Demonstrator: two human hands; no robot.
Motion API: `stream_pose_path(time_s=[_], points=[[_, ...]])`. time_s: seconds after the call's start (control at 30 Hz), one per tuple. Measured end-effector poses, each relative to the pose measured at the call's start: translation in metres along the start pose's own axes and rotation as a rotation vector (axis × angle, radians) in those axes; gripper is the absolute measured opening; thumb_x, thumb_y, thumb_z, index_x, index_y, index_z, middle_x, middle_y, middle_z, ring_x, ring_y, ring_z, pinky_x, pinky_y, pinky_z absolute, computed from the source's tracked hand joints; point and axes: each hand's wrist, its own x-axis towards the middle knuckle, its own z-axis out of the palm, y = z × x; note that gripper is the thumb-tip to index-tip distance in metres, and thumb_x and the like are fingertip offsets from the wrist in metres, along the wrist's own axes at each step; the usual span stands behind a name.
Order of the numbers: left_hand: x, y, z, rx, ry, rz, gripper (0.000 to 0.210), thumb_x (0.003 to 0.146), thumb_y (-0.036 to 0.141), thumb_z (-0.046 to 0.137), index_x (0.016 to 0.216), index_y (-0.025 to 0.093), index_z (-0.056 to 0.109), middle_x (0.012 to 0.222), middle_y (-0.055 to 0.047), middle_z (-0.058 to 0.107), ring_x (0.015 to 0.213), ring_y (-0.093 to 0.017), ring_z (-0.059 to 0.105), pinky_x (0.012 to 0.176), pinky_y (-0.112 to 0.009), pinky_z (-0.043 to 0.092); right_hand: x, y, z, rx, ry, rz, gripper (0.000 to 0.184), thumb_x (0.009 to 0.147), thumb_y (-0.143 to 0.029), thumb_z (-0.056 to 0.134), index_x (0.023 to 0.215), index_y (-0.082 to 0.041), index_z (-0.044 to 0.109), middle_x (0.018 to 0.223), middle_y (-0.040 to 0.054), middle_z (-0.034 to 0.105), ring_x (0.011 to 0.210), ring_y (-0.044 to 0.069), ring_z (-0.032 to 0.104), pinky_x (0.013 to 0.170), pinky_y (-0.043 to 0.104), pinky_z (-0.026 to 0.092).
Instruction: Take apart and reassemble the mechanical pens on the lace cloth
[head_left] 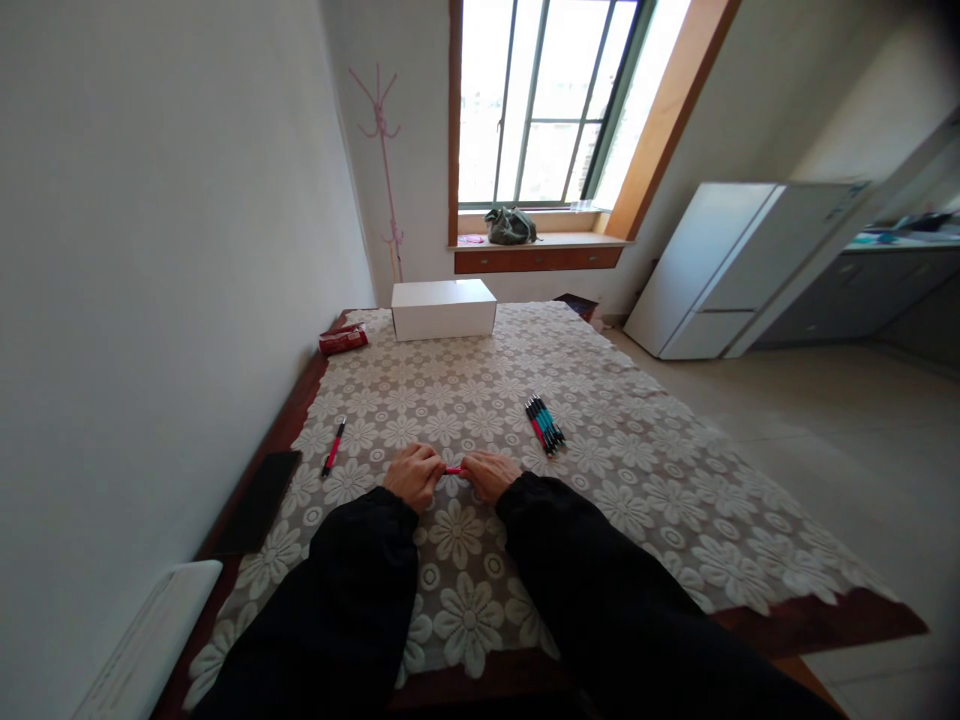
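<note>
Between my two hands, just over the lace tablecloth (457, 535), lies a pink pen (453, 470) held sideways. My left hand (415, 476) is closed on its left end, and my right hand (489, 475) grips the right end. Only the short pink middle shows; both ends are hidden in my fingers. To the left, a single pink and black pen (334, 447) rests on the cloth. Right of my hands lies a row of several pens (545, 424), teal and pink with black parts, side by side.
A white box (444, 310) stands at the table's far end, with a red packet (344, 339) left of it. Along the left edge are a black flat panel (259, 502) and a white object (154, 640) by the wall. A refrigerator (731, 265) stands beyond, to the right.
</note>
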Motion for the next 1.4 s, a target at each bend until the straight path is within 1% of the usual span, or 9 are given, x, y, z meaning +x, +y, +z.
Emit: stream_pose_path(time_s=[0.23, 0.37, 0.5, 0.63, 0.83, 0.9, 1.0, 1.1, 1.4], points=[[0.0012, -0.0057, 0.0045, -0.069, 0.065, -0.059, 0.041, 0.097, 0.037, 0.036, 0.074, 0.021, 0.066, 0.088, -0.004, 0.066, 0.09, -0.018, 0.056, 0.085, -0.034, 0.041, -0.0013, 0.0008, -0.0048, 0.071, 0.071, -0.003, 0.015, 0.095, -0.031, 0.049, 0.094, -0.019, 0.057, 0.09, 0.0053, 0.063, 0.086, 0.017, 0.058, 0.074, 0.026, 0.041], [0.0014, -0.0069, 0.003, -0.172, 0.139, -0.041, 0.022, 0.089, 0.04, 0.053, 0.094, 0.022, 0.066, 0.097, -0.004, 0.068, 0.097, -0.02, 0.059, 0.088, -0.034, 0.044, -0.0018, 0.0016, -0.0052, 0.104, 0.048, 0.058, 0.017, 0.093, -0.035, 0.052, 0.1, -0.02, 0.058, 0.09, 0.0041, 0.065, 0.082, 0.016, 0.06, 0.071, 0.025, 0.04], [0.0012, -0.0063, 0.001, -0.187, 0.13, -0.03, 0.017, 0.078, 0.033, 0.068, 0.091, 0.023, 0.065, 0.096, -0.004, 0.069, 0.097, -0.022, 0.059, 0.088, -0.035, 0.045, -0.0018, 0.0019, -0.0039, 0.089, 0.039, 0.09, 0.019, 0.094, -0.037, 0.051, 0.101, -0.022, 0.06, 0.092, 0.0049, 0.067, 0.084, 0.017, 0.061, 0.071, 0.025, 0.041], [0.0013, -0.0073, 0.0019, -0.171, 0.1, -0.042, 0.011, 0.083, 0.032, 0.062, 0.087, 0.023, 0.066, 0.095, -0.004, 0.069, 0.096, -0.021, 0.059, 0.087, -0.034, 0.045, -0.0021, 0.0025, -0.0035, 0.096, 0.052, 0.039, 0.02, 0.095, -0.035, 0.047, 0.102, -0.023, 0.062, 0.094, 0.0047, 0.067, 0.086, 0.017, 0.062, 0.074, 0.026, 0.042], [0.0015, -0.0071, 0.0027, -0.137, 0.061, -0.055, 0.041, 0.096, 0.037, 0.038, 0.071, 0.021, 0.065, 0.091, -0.005, 0.069, 0.092, -0.019, 0.059, 0.086, -0.034, 0.044, -0.0012, 0.0039, -0.0019, 0.105, 0.101, -0.013, 0.015, 0.093, -0.031, 0.053, 0.1, -0.021, 0.061, 0.095, 0.0055, 0.066, 0.089, 0.017, 0.061, 0.078, 0.026, 0.044], [0.0016, -0.0065, 0.0019, -0.148, 0.069, -0.059, 0.037, 0.095, 0.038, 0.039, 0.076, 0.021, 0.066, 0.093, -0.005, 0.069, 0.092, -0.019, 0.059, 0.086, -0.033, 0.044, -0.001, 0.0038, -0.0019, 0.113, 0.101, -0.001, 0.014, 0.091, -0.03, 0.055, 0.101, -0.02, 0.06, 0.095, 0.0056, 0.066, 0.089, 0.017, 0.061, 0.078, 0.026, 0.044], [0.0014, -0.0061, 0.001, -0.181, 0.097, -0.057, 0.023, 0.089, 0.041, 0.053, 0.09, 0.022, 0.066, 0.098, -0.006, 0.069, 0.098, -0.021, 0.059, 0.088, -0.034, 0.045, -0.0011, 0.0028, -0.0033, 0.121, 0.079, 0.037, 0.015, 0.09, -0.03, 0.056, 0.102, -0.02, 0.06, 0.095, 0.0054, 0.066, 0.088, 0.017, 0.061, 0.078, 0.026, 0.044], [0.0013, -0.0069, 0.0018, -0.193, 0.085, -0.039, 0.018, 0.081, 0.038, 0.064, 0.09, 0.023, 0.065, 0.099, -0.005, 0.068, 0.101, -0.023, 0.059, 0.091, -0.035, 0.045, -0.0013, 0.0019, -0.0048, 0.118, 0.052, 0.058, 0.017, 0.091, -0.032, 0.055, 0.102, -0.021, 0.06, 0.096, 0.005, 0.066, 0.089, 0.017, 0.061, 0.079, 0.026, 0.044], [0.002, -0.0074, 0.0037, -0.201, 0.063, -0.033, 0.023, 0.091, 0.036, 0.049, 0.086, 0.022, 0.067, 0.099, -0.005, 0.069, 0.1, -0.021, 0.059, 0.091, -0.035, 0.045, -0.0012, 0.0035, -0.0022, 0.11, 0.06, 0.036, 0.017, 0.092, -0.031, 0.052, 0.103, -0.021, 0.06, 0.096, 0.0053, 0.066, 0.09, 0.017, 0.061, 0.08, 0.027, 0.043]])
